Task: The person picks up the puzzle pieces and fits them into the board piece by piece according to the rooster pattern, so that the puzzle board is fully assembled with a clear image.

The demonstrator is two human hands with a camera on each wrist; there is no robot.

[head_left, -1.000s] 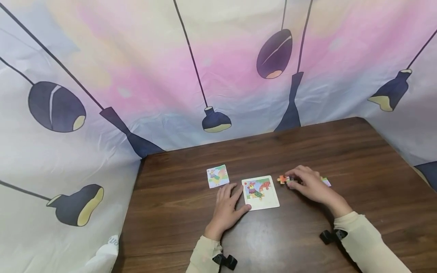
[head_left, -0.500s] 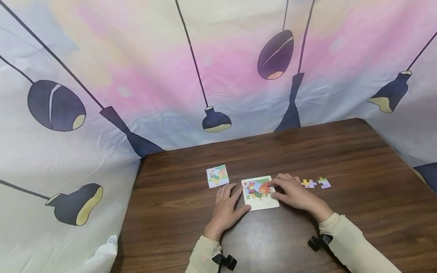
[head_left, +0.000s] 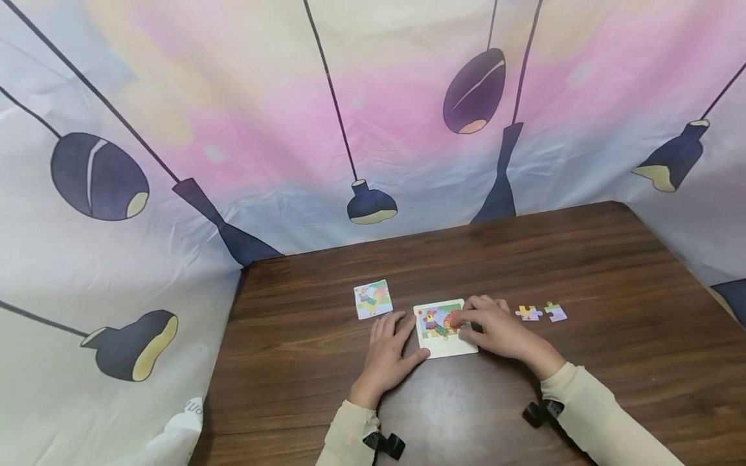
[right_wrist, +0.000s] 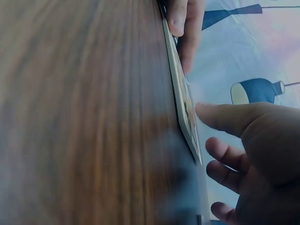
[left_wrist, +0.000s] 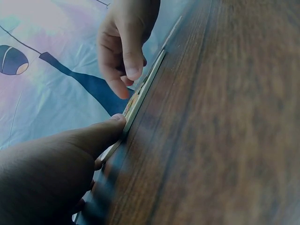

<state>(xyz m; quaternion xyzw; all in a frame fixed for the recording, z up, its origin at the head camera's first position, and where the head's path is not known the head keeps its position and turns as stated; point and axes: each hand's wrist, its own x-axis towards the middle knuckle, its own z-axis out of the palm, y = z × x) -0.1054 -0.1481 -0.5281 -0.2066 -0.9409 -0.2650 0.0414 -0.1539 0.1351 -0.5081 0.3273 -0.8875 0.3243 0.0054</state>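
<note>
A rooster jigsaw puzzle point(head_left: 433, 322), partly filled, sits in its white tray point(head_left: 445, 349) below the frame's centre, on the wood-grain tabletop point(head_left: 291, 362). The left hand point(head_left: 388, 357), fingers released and extended, touches the tray's left edge; the right hand point(head_left: 495, 329), fingers released and loosely bent, is over its right part. Two loose puzzle pieces point(head_left: 529, 314) lie farther right; a rooster card point(head_left: 373, 299) lies upper left of the tray. Backdrop point(head_left: 185, 417) lettering, lower left, is illegible.

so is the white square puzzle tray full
Not full: in the head view, the white square puzzle tray shows a bare strip along its near side, and two multicoloured jigsaw pieces lie outside it.
</note>
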